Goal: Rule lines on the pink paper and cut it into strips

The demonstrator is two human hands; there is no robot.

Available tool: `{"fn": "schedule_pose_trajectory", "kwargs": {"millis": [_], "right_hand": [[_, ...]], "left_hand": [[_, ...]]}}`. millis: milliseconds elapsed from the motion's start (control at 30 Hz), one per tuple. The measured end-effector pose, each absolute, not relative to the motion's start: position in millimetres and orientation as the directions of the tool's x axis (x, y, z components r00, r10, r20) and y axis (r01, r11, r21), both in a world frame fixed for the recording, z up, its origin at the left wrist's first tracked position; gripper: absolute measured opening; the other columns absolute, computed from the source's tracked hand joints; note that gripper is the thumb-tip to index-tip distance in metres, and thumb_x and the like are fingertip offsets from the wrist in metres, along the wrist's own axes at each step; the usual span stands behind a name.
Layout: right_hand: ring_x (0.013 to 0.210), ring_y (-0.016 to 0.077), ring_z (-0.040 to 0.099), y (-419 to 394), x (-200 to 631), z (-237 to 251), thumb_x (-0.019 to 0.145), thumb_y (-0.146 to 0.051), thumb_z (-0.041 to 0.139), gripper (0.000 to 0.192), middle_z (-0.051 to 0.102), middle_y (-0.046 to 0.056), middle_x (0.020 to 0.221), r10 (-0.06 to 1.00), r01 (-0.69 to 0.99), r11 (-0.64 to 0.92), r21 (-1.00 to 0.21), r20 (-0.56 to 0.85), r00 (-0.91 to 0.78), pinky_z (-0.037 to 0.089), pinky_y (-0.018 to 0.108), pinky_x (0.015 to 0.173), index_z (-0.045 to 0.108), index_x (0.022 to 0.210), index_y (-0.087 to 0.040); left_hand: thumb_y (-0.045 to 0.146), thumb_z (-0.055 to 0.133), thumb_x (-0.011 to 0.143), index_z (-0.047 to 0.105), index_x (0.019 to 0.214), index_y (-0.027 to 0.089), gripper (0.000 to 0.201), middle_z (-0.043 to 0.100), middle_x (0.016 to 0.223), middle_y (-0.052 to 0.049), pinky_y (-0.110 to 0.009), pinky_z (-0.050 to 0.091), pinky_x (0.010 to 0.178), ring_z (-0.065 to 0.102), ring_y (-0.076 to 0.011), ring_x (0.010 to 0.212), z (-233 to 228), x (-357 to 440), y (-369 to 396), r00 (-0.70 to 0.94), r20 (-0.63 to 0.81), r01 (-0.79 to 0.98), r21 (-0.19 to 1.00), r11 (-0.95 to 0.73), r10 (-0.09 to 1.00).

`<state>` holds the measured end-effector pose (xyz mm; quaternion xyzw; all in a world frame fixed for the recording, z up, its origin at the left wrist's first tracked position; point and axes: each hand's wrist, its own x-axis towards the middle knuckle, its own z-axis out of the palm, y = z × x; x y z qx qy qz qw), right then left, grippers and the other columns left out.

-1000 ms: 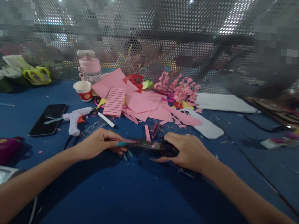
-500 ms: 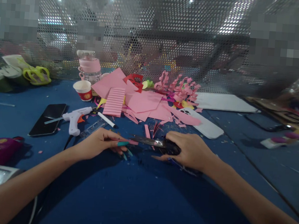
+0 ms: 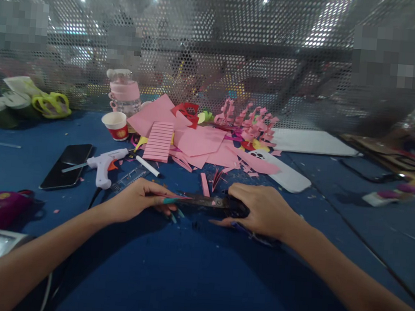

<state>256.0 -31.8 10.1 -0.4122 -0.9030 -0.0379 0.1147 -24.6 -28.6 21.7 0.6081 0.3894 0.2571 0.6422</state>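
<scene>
Between the fingertips of my left hand is a narrow pink paper strip, pinched and pointing right. My right hand is closed round the dark handles of a pair of scissors. The blades point left and lie at the strip's free end, close to my left fingertips; whether they meet on the paper I cannot tell. Just beyond the blades another pink strip and thin pink scraps lie on the blue table. A lined pink paper rests on the pile behind.
Left of my hands lie a hot glue gun, a black phone and a white marker. A paper cup stands behind them. Pink sheets, curled pink paper pieces and a white phone lie farther back, before a perforated metal screen.
The scissor blades have tilted and moved slightly, now nearly in line with the pink strip. My hands stay almost in place, and the things on the table have not moved.
</scene>
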Motion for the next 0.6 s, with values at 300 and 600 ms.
{"fn": "schedule_pose_trajectory", "kwargs": {"millis": [300,600], "right_hand": [[0.054,0.0167,0.056,-31.8,255.8,9.6,0.077,-0.073,0.038,0.055,0.061,0.004,0.063,0.742,0.760,0.650,-0.017,0.231,-0.629,0.025,0.025,0.047,0.049,0.066,-0.020],[0.051,0.0160,0.055,-32.9,254.8,11.3,0.076,-0.077,0.031,0.060,0.061,0.004,0.061,0.741,0.761,0.649,-0.019,0.241,-0.626,0.024,0.025,0.046,0.050,0.065,-0.020]], "left_hand": [[0.023,0.071,0.071,0.074,0.082,0.015,0.014,0.073,0.076,-0.004,-0.023,0.056,0.067,0.068,-0.0128,0.065,21.7,-24.4,-28.9,0.545,-0.207,0.165,0.977,0.138,0.813],[0.023,0.068,0.074,0.074,0.085,0.015,0.014,0.073,0.079,-0.005,-0.026,0.056,0.070,0.068,-0.0144,0.069,18.9,-26.4,-28.6,0.547,-0.199,0.182,0.976,0.117,0.813]]}}
